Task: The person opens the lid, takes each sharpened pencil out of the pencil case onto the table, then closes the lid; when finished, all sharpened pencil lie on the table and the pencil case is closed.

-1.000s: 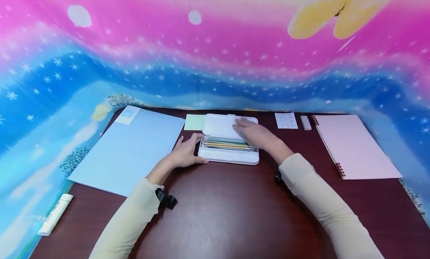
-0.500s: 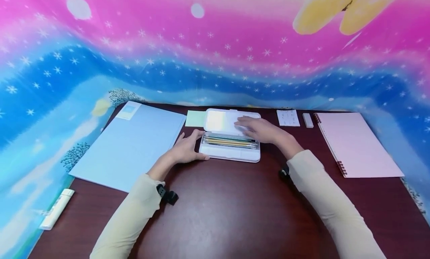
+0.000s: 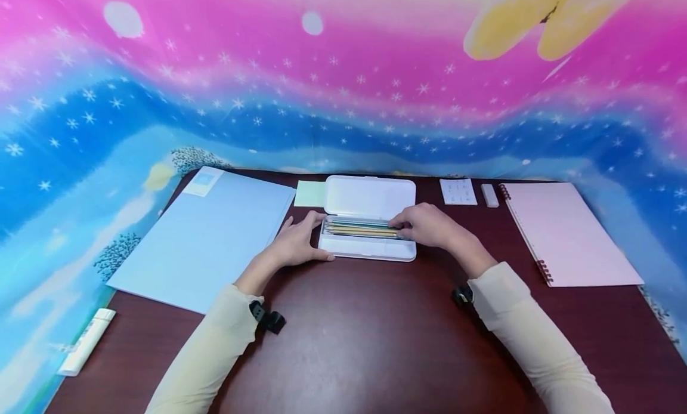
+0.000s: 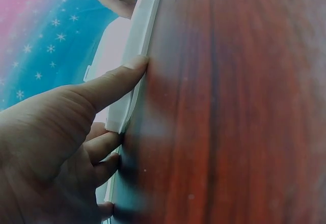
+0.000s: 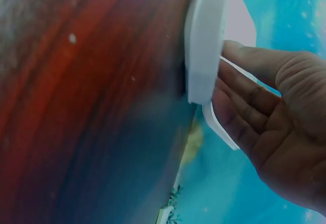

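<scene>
A white pencil case (image 3: pixel 367 249) lies on the table with its lid (image 3: pixel 370 196) folded back. Several pencils (image 3: pixel 359 228), yellow and green, lie in its rear compartment. My left hand (image 3: pixel 292 244) grips the case's left end, thumb at the front corner and fingers at the back. In the left wrist view the thumb (image 4: pixel 119 79) presses on the case's edge. My right hand (image 3: pixel 429 225) reaches over the case's right end, fingers bent down onto the right ends of the pencils. In the right wrist view the case's side wall (image 5: pixel 206 46) hides those fingertips, so a pinch cannot be made out.
A large light-blue folder (image 3: pixel 209 241) lies at left, beside a green paper pad (image 3: pixel 309 194). Toward the right are a small printed paper (image 3: pixel 458 191), a white eraser (image 3: pixel 489 195) and a pink spiral notebook (image 3: pixel 571 235). A white tube (image 3: pixel 87 342) lies at the left table edge.
My right hand has come down from in front of the open lid to the right ends of the pencils, and its fingers have bent. The left hand keeps its hold on the case.
</scene>
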Demonstrator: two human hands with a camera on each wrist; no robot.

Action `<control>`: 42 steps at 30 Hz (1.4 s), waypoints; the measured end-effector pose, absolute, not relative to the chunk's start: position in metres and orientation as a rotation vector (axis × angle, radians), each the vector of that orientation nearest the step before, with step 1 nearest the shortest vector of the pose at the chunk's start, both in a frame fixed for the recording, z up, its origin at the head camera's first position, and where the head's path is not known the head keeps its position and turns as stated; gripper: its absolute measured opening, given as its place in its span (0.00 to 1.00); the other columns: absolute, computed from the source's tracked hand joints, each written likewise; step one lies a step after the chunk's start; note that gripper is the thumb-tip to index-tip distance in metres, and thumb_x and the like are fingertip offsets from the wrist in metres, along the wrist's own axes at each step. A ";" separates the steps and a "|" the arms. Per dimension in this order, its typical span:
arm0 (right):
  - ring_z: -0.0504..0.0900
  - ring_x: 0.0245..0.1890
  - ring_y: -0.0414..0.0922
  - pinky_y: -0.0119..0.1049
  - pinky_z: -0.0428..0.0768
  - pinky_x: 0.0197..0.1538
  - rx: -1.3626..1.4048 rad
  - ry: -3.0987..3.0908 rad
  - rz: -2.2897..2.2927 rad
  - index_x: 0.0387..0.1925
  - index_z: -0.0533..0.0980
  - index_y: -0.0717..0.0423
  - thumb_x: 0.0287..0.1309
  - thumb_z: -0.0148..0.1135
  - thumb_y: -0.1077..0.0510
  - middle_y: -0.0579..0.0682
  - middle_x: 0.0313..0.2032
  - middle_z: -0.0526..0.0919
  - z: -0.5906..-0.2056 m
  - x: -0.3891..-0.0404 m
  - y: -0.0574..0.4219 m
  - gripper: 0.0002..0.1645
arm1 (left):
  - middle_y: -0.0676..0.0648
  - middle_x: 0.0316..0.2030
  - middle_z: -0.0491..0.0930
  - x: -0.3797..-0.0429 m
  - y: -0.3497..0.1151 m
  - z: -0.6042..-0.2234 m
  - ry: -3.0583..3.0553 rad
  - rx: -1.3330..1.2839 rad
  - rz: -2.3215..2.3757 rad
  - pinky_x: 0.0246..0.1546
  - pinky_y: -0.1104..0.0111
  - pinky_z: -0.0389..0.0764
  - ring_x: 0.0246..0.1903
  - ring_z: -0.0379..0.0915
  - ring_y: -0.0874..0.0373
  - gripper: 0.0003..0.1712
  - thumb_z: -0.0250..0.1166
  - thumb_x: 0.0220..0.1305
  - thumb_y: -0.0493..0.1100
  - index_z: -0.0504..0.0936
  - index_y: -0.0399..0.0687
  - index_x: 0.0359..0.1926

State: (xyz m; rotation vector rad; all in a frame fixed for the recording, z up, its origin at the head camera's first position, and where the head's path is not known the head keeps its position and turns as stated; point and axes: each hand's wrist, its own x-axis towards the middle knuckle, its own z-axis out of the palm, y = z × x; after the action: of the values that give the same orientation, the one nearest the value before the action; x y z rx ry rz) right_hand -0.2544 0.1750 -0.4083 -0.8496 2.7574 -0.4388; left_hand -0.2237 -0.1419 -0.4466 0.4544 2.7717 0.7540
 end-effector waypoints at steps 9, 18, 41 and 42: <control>0.84 0.48 0.46 0.47 0.82 0.56 -0.879 2.811 -0.358 0.51 0.87 0.49 0.65 0.67 0.59 0.50 0.49 0.88 -0.415 -0.253 0.167 0.14 | 0.43 0.74 0.66 -0.224 -0.142 -0.450 2.763 0.470 0.762 0.80 0.44 0.36 0.75 0.60 0.47 0.57 0.78 0.53 0.62 0.57 0.46 0.74; 0.87 0.45 0.45 0.46 0.85 0.52 -0.902 2.872 -0.529 0.44 0.89 0.46 0.63 0.69 0.59 0.47 0.42 0.90 -0.414 -0.255 0.183 0.10 | 0.42 0.75 0.65 -0.225 -0.141 -0.448 2.745 0.467 0.778 0.80 0.45 0.35 0.76 0.59 0.46 0.57 0.77 0.53 0.61 0.57 0.46 0.74; 0.74 0.28 0.39 0.33 0.72 0.32 -0.696 3.040 -0.768 0.40 0.91 0.45 0.58 0.73 0.59 0.46 0.30 0.86 -0.411 -0.253 0.299 0.08 | 0.42 0.74 0.66 -0.225 -0.142 -0.449 2.750 0.465 0.753 0.79 0.42 0.35 0.75 0.59 0.43 0.57 0.77 0.54 0.62 0.56 0.47 0.74; 0.75 0.29 0.39 0.33 0.72 0.32 -0.671 3.041 -0.772 0.39 0.91 0.45 0.58 0.73 0.59 0.46 0.31 0.86 -0.412 -0.252 0.305 0.08 | 0.42 0.74 0.66 -0.226 -0.142 -0.449 2.749 0.467 0.752 0.79 0.42 0.35 0.75 0.59 0.43 0.57 0.77 0.54 0.62 0.56 0.47 0.74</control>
State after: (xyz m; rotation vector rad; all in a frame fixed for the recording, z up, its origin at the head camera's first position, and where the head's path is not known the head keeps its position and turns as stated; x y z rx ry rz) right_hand -0.2520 0.3053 -0.4118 -0.6708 3.0408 -0.7722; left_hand -0.2257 -0.1417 -0.4488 0.4666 2.7489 0.7518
